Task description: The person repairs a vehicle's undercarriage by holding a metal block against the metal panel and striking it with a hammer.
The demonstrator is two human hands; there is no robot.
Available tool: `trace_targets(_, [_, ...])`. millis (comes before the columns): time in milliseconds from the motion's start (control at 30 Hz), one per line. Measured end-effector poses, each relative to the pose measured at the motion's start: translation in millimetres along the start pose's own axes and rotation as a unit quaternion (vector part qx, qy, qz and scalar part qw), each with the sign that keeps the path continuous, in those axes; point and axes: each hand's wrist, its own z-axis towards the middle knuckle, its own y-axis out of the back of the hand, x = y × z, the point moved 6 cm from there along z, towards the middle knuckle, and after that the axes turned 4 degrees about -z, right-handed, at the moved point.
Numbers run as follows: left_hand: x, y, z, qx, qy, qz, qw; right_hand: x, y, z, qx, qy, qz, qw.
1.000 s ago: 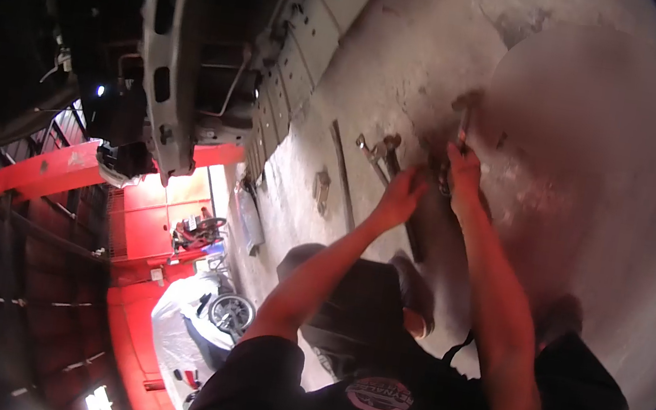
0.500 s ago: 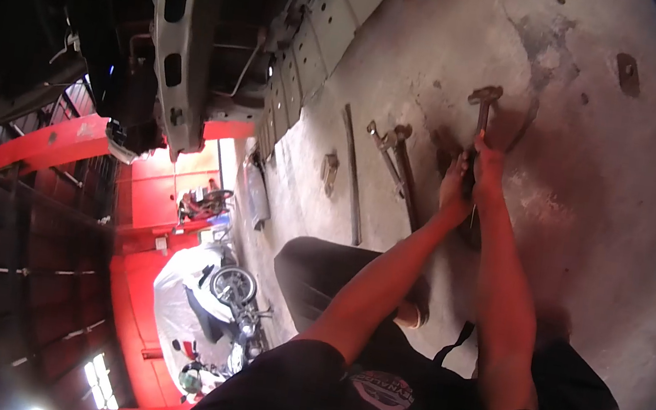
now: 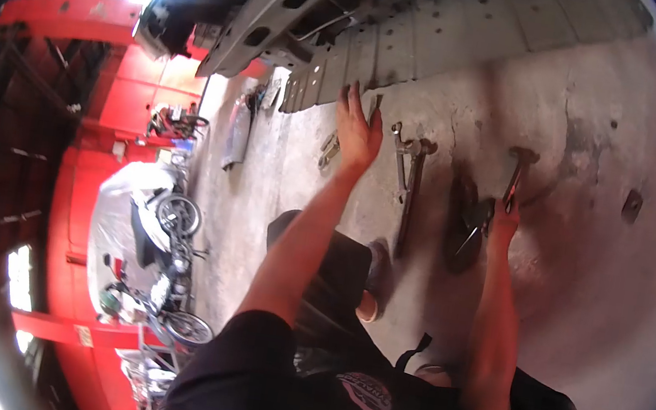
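My left hand (image 3: 357, 132) is raised with its fingers spread, nothing in it, close to the lower edge of a grey metal panel (image 3: 443, 41) with holes. On the right, my right hand (image 3: 503, 223) is closed around the handle of a hammer (image 3: 522, 158), whose head points away from me. Beside that hand is a dark object (image 3: 468, 225) with a thin bright shaft, too dim to name. Between my hands, a long tool with a dark handle (image 3: 409, 204) and a thinner metal tool (image 3: 400, 161) lie on the concrete floor.
A small metal part (image 3: 329, 151) lies near my left forearm. A flat piece (image 3: 632, 206) is on the floor at the right. Vehicle framework (image 3: 284, 10) hangs at the upper left. Motorcycles (image 3: 178, 216) and a red beam (image 3: 69, 15) stand at the left.
My left hand has left the hammer and moved left to the panel, with its fingers spread. My right hand still holds the hammer. The view has turned, bringing more of the panel into sight.
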Motion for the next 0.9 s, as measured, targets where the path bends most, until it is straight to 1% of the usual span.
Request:
trace_targets(33, [17.3, -12.7, 8.6, 0.049, 0.006, -0.014, 0.999, 7.7, 8.7, -11.6, 0.009, -0.013, -0.028, 0.999])
trace_targets(67, [39.3, -27.9, 12.8, 0.097, 0.011, -0.028, 0.995, 5.4, 16.3, -9.3, -0.003, 0.006, -0.07, 0.998])
trace_targets(100, [50.4, -37.1, 15.2, 0.144, 0.013, -0.044, 0.989, 2.0, 17.6, -2.0, -0.012, 0.062, -0.109, 0.992])
trace_targets(133, [31.8, -26.6, 18.3, 0.144, 0.018, 0.015, 0.989, -1.7, 18.9, 5.0, -0.025, 0.117, -0.149, 0.982])
trace_targets(167, [33.3, -18.6, 16.6, 0.187, 0.076, 0.008, 0.979, -9.9, 20.1, 10.3, -0.036, 0.203, -0.185, 0.961])
trace_targets(233, [37.3, -10.4, 27.1, 0.285, 0.155, -0.035, 0.945, 12.1, 34.9, 4.0, -0.059, 0.334, -0.296, 0.893])
trace_targets(267, [53.2, -19.8, 24.0, 0.244, 0.063, -0.028, 0.967, 28.3, 36.1, -8.2, -0.072, 0.369, -0.372, 0.849])
trace_targets(300, [50.5, -16.0, 26.0, 0.239, 0.04, -0.065, 0.968, 22.1, 46.7, 3.3, -0.058, 0.345, -0.431, 0.832])
trace_targets(333, [47.4, -13.7, 25.7, 0.204, -0.002, -0.063, 0.977, 16.6, 58.1, 14.2, -0.042, 0.313, -0.485, 0.816])
trace_targets(367, [57.2, -23.9, 21.2, 0.197, -0.019, -0.053, 0.979, 56.5, 59.8, -13.2, -0.011, 0.244, -0.551, 0.798])
trace_targets(400, [51.5, -24.1, 20.5, 0.194, -0.014, -0.056, 0.979, 105.0, 58.9, -47.0, 0.028, 0.173, -0.607, 0.775])
trace_targets(433, [47.2, -22.4, 22.1, 0.191, -0.006, -0.053, 0.98, 125.8, 69.8, -57.7, 0.037, 0.187, -0.633, 0.75])
trace_targets(500, [43.9, -18.5, 29.9, 0.226, -0.004, -0.073, 0.971, 145.9, 79.7, -72.5, 0.08, 0.215, -0.687, 0.69])
trace_targets(600, [47.6, -18.9, 33.2, 0.257, 0.005, -0.079, 0.963, 141.8, 90.8, -78.3, 0.109, 0.212, -0.748, 0.619])
trace_targets(700, [52.4, -23.1, 33.0, 0.277, 0.012, -0.086, 0.957, 138.5, 75.4, -96.2, 0.102, 0.261, -0.732, 0.621])
trace_targets(800, [56.0, -22.0, 31.9, 0.278, 0.008, -0.094, 0.956, 133.3, 61.6, -89.0, 0.097, 0.231, -0.719, 0.649])
trace_targets(900, [53.8, -21.7, 33.3, 0.297, 0.011, -0.087, 0.951, 144.3, 58.9, -88.8, 0.038, 0.381, -0.638, 0.668])
